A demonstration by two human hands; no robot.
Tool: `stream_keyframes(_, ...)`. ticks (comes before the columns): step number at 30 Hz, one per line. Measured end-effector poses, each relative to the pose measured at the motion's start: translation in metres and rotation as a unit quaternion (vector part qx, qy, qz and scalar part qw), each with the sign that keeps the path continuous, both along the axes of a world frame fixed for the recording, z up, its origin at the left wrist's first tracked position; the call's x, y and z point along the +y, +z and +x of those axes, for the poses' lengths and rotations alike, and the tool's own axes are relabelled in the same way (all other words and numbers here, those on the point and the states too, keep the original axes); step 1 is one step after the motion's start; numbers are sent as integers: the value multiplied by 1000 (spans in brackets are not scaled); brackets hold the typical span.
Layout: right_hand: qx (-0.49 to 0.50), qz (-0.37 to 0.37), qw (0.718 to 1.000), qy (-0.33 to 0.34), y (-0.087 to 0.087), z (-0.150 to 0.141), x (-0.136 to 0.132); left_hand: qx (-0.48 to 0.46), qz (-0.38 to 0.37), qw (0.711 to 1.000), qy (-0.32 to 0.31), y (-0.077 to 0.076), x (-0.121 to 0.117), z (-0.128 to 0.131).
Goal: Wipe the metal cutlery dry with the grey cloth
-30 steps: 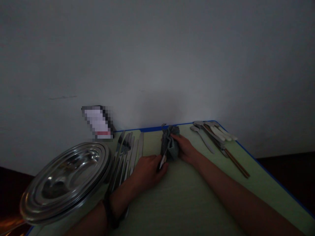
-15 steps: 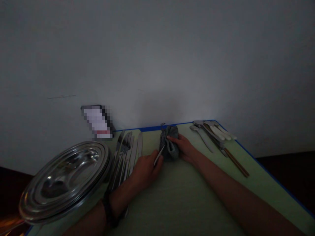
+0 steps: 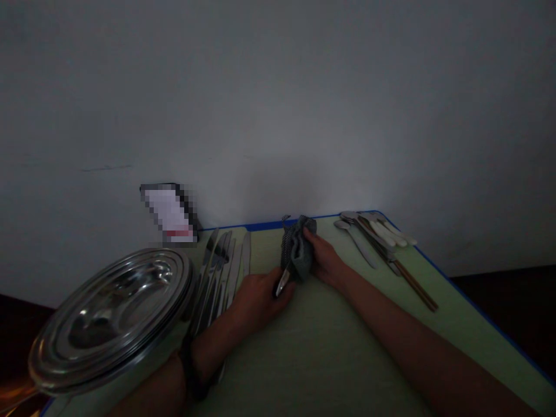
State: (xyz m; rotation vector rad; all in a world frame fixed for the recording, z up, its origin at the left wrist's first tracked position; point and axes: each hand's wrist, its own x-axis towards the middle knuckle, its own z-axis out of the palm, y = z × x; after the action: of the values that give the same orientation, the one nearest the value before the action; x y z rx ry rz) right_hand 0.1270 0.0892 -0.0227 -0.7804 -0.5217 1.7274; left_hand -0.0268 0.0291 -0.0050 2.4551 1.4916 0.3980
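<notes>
My left hand [image 3: 256, 298] is closed round the handle end of a metal piece of cutlery [image 3: 282, 282], whose other end disappears into a grey cloth [image 3: 297, 249]. My right hand [image 3: 324, 260] grips that cloth, bunched around the cutlery, near the far edge of the pale green table [image 3: 330, 347]. Which kind of cutlery it is stays hidden by the cloth and the dim light.
A row of several knives and forks [image 3: 223, 269] lies left of my hands. A stack of oval steel trays [image 3: 110, 315] sits at the left. More spoons and chopsticks [image 3: 382, 243] lie at the far right. A blurred-out object [image 3: 169, 214] leans on the wall.
The cloth in my right hand has slid back and forth along the cutlery, ending a little farther from me. My left hand has shifted slightly left and kept its hold.
</notes>
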Motion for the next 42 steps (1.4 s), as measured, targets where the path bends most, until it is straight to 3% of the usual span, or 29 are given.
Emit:
stream_keyframes(7, -75, 15, 997, 24, 7, 5, -6, -163, -11, 986, 27, 4, -1, -3)
stream_keyframes(11, -112, 12, 993, 34, 8, 7, -7, -206, -3, 978, 31, 4, -1, -4)
stream_keyframes(20, -77, 64, 995, 15, 2, 5, -5, -157, -49, 986, -25, 2, 2, -6)
stream_keyframes(25, -89, 78, 993, -9, 3, 3, -6, -154, -63, 986, -26, 2, 2, -5)
stream_keyframes(31, -151, 39, 988, -3, 6, 6, -6, -166, -57, 984, -5, 4, 2, -4)
stream_keyframes(42, -83, 92, 992, -34, -1, 0, -5, -147, -49, 988, -14, 1, 4, -4)
